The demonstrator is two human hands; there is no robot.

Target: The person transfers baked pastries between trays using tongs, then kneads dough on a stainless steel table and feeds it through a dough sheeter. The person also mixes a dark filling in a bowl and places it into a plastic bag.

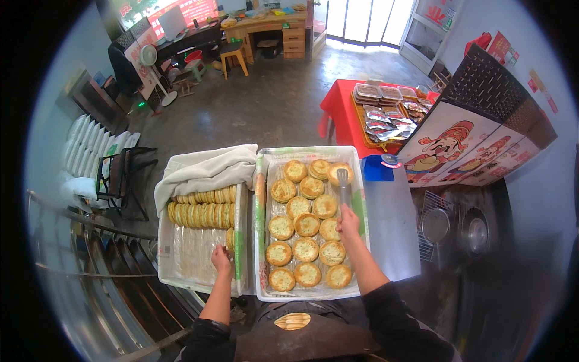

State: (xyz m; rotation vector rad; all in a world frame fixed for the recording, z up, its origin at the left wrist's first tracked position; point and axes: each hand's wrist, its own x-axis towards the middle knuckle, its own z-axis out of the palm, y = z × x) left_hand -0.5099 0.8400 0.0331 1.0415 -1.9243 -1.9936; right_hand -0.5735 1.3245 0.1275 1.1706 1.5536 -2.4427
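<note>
My right hand (348, 223) is wrapped round metal tongs (344, 192). Their far end lies over a round golden flatbread (335, 176) at the far right of a white foam box (262, 241). Rows of similar browned flatbreads (306, 248) lie flat in that box, some overlapping. My left hand (222, 259) is closed inside the left foam box (166, 265), near its right wall. Beside its fingertips a few flatbreads (230, 239) stand on edge; what the fingers hold, if anything, is hidden. Farther back are two packed rows of upright flatbreads (202, 215).
A cream cloth (208, 169) covers the left box's far end. To the right are a pale tabletop (392, 235), a blue object (379, 169) and a tall printed panel (458, 142). Behind stands a red-covered table (338, 102) with packaged food. Metal railings (90, 274) run at left.
</note>
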